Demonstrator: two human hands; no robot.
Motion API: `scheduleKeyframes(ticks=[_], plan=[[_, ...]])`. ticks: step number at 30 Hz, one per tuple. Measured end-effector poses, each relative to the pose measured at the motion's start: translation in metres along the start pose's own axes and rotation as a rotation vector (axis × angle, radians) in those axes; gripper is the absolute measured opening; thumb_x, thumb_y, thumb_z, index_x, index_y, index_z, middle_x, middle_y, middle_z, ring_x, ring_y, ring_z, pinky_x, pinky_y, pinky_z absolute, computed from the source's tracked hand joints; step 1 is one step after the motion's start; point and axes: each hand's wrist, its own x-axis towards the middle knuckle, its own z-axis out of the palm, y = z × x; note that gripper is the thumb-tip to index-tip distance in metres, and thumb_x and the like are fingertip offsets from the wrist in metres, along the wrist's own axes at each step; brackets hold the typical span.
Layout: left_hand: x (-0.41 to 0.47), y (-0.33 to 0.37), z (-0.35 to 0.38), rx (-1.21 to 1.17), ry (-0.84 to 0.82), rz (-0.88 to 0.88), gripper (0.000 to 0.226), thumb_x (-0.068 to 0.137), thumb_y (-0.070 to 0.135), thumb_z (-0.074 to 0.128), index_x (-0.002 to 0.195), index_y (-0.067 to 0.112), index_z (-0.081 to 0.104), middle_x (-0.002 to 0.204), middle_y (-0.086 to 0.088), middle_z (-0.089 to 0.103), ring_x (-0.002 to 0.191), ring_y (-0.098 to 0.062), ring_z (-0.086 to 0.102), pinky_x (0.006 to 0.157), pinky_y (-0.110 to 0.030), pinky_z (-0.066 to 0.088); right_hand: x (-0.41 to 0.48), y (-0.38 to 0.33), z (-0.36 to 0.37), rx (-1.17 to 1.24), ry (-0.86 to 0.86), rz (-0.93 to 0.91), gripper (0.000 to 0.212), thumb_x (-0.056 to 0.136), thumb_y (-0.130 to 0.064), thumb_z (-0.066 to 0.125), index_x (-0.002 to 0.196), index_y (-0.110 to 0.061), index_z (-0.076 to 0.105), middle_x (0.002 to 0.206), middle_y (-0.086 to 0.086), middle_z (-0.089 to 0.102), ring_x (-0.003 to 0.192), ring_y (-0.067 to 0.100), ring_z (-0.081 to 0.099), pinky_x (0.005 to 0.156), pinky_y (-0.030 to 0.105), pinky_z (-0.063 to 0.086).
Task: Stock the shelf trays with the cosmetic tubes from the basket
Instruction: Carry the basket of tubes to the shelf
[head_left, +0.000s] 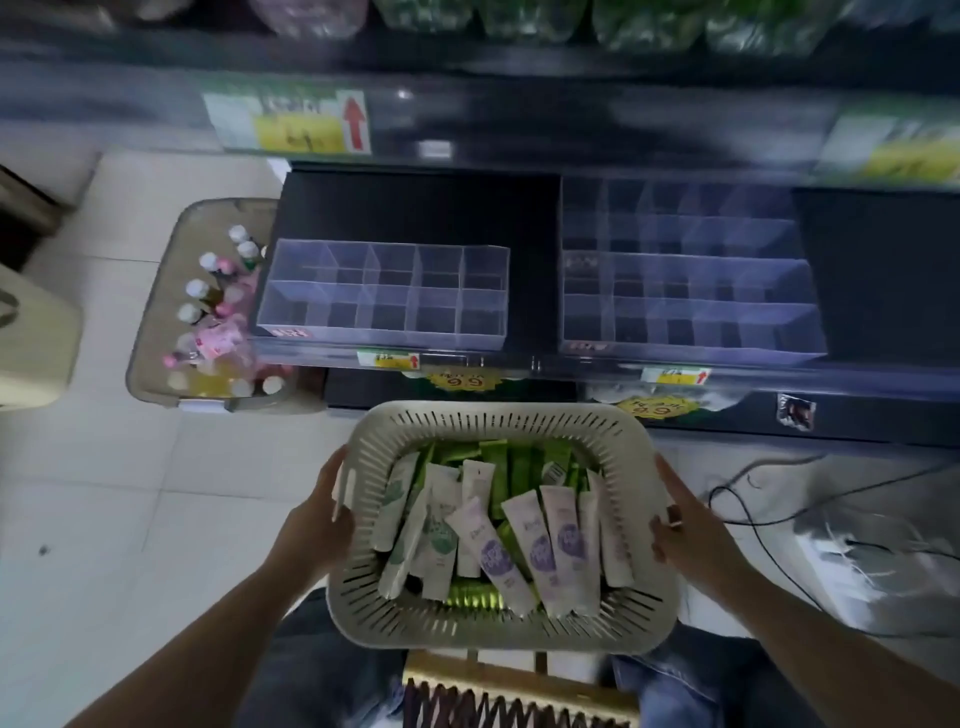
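While the tubes (519, 535) are lying heaped in the basket (493, 415), the left hand (322, 514) and right hand (685, 535) are gripping its sides, so stocking is seemingly just beginning, calling for freeing one hand to reach the trays (384, 296) beyond it.

Slotted plastic basket (644, 618); clear acrylic trays (384, 332)

I'm seeing a beige slotted basket (498, 415) w/ white tubes (540, 551) showing purple or green prints, plus solid green tubes (493, 457). Trays (382, 296) showing clear, shelf (415, 208) black, price tags (389, 359) yellow w/ red arrows, floor (104, 493) pale tile.
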Motion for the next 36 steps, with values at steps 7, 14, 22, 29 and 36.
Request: scheduleKeyframes(ticks=[7,14,22,29,36], plan=[[0.057,-0.021,0.052,-0.004,0.022,0.02,0.069,0.091,0.012,0.048,0.137,0.052,0.017,0.083,-0.004,0.067,0.07,-0.022,0.067,0.065,-0.039,0.058,0.051,0.045,0.027,0.078,0.011,-0.009,0.079,0.091,-0.006,0.051,0.127,-0.062,0.008,0.074,0.01,0.062,0.066,0.021,0.066,0.059,0.032,0.056],[0.086,-0.025,0.065,-0.024,0.09,0.077,0.063,0.092,0.01,0.048,0.142,0.041,0.024,0.08,-0.004,0.064,0.066,-0.021,0.066,0.059,-0.035,0.056,0.083,0.061,0.039,0.062,-0.003,0.028,0.082,0.085,-0.009,0.056,0.141,-0.053,0.015,0.077,0.012,0.063,0.067,0.022,0.068,0.059,0.031,0.053],[0.103,-0.038,0.063,-0.017,0.107,0.153,0.066,0.087,0.005,0.053,0.136,0.042,0.03,0.071,-0.004,0.068,0.052,-0.02,0.067,0.058,-0.028,0.051,0.092,0.071,0.042,0.099,0.019,-0.039,0.082,0.085,-0.001,0.056,0.14,-0.052,0.022,0.076,0.016,0.062,0.059,0.025,0.068,0.056,0.029,0.052],[0.11,-0.052,0.062,-0.054,0.08,0.258,0.069,0.086,0.0,0.053,0.114,0.06,0.034,0.064,-0.006,0.069,0.055,-0.025,0.068,0.067,-0.041,0.056,0.09,0.074,0.04,0.157,0.002,-0.087,0.083,0.083,0.004,0.058,0.133,-0.054,0.026,0.061,0.005,0.066,0.057,0.019,0.066,0.046,0.016,0.046],[0.098,-0.062,0.068,-0.112,0.058,0.29,0.062,0.089,-0.002,0.053,0.126,0.045,0.036,0.078,-0.01,0.065,0.071,-0.032,0.065,0.079,-0.047,0.055,0.078,0.07,0.043,0.092,-0.062,-0.138,0.081,0.081,0.005,0.059,0.126,-0.055,0.027,0.099,-0.002,0.063,0.078,0.024,0.066,0.057,0.028,0.053]])
